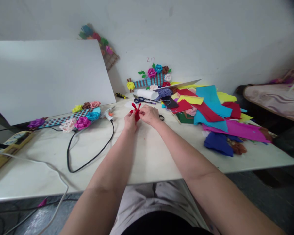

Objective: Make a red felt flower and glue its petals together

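The person works at the near side of a white table (156, 153), with both hands together over its middle. A red paper piece (137, 114), apparently crepe, is held between them, clear of the table edge, two narrow ends standing up from it. The left hand (130, 120) is closed on its left and lower part; the right hand (150, 115) has its fingertips pinched at its right side, though the exact contact is partly hidden by the fingers. The step in hand is judged to be shaping or gathering the piece by finger work. The next move would call for a firm left hold while the right fingertips adjust the paper lightly, since thin stock could crease or tear. The glue gun (107, 113) lies to the left, apart from both hands; scissors (138, 98) lie just beyond them. Neither tool is in use.
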The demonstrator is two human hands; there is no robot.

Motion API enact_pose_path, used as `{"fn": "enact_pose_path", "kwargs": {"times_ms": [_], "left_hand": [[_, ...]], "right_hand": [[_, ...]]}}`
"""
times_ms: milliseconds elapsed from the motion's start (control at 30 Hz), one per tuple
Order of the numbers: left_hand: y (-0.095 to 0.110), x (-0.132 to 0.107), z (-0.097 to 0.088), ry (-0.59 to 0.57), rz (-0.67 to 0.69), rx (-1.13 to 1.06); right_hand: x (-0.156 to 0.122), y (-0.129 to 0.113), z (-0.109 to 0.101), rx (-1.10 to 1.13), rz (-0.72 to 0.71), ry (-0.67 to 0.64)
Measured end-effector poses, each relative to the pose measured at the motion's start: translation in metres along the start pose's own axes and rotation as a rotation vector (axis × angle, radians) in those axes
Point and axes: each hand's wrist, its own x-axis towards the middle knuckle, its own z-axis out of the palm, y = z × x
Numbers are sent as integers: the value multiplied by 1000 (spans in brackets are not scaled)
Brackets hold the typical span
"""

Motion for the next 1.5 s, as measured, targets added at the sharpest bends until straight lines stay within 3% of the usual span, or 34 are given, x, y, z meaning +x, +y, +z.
{"fn": "enact_pose_path", "kwargs": {"times_ms": [200, 367, 633, 833, 967, 1267, 1400, 1500], "left_hand": [[-1, -1, 0, -17, -8, 50], [-1, 0, -2, -61, -15, 39], [-3, 8, -5, -41, -26, -60], [-5, 11, -6, -29, -16, -108], [-5, 12, -6, -19, -11, -146], [-2, 8, -4, 27, -50, -91], [0, 4, -4, -32, -29, -47], [1, 1, -5, -90, -10, 2]], "right_hand": [[-4, -5, -1, -34, -141, -27], [-5, -5, -2, 14, -171, -34], [2, 17, -3, 192, -44, 208], [0, 15, -1, 135, -340, 152], [-4, 11, 3, 66, -435, 87], [-1, 10, 5, 113, -394, 102], [1, 12, 7, 186, -358, 129], [3, 15, 8, 216, -237, 207]]}}
